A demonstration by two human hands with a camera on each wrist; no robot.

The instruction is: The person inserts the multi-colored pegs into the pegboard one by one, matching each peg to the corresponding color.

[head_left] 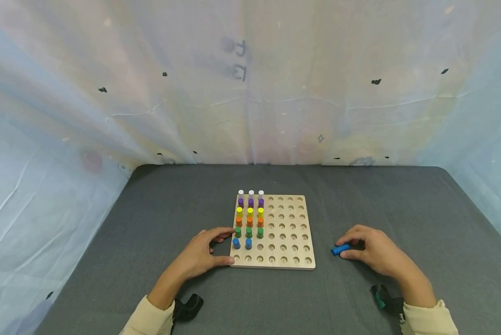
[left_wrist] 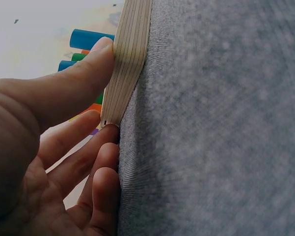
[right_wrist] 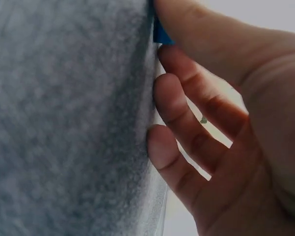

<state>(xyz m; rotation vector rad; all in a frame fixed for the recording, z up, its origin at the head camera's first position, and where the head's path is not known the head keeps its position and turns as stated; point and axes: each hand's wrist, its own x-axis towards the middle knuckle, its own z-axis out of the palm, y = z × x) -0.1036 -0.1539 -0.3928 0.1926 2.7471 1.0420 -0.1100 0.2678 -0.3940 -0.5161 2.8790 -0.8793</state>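
A square wooden pegboard point(head_left: 292, 242) lies on the grey table. Its three left columns hold upright pegs in rows of white, purple, yellow, orange and green point(head_left: 248, 231), with two blue pegs point(head_left: 242, 243) in the row nearest me. My left hand point(head_left: 228, 245) grips the board's near-left corner, thumb along the front edge and fingers on the left side. The left wrist view shows the thumb and fingertips of that left hand point(left_wrist: 108, 88) pressed to the layered board edge point(left_wrist: 132, 54). My right hand point(head_left: 346, 249) pinches a loose blue peg point(head_left: 338, 250) lying on the table right of the board. That blue peg point(right_wrist: 159, 35) peeks out under the thumb.
The grey cloth table point(head_left: 401, 209) stretches wide on both sides of the board. Pale plastic sheeting point(head_left: 250, 93) walls off the back and sides. Black camera mounts sit at my left wrist point(head_left: 187, 307) and right wrist point(head_left: 386, 298).
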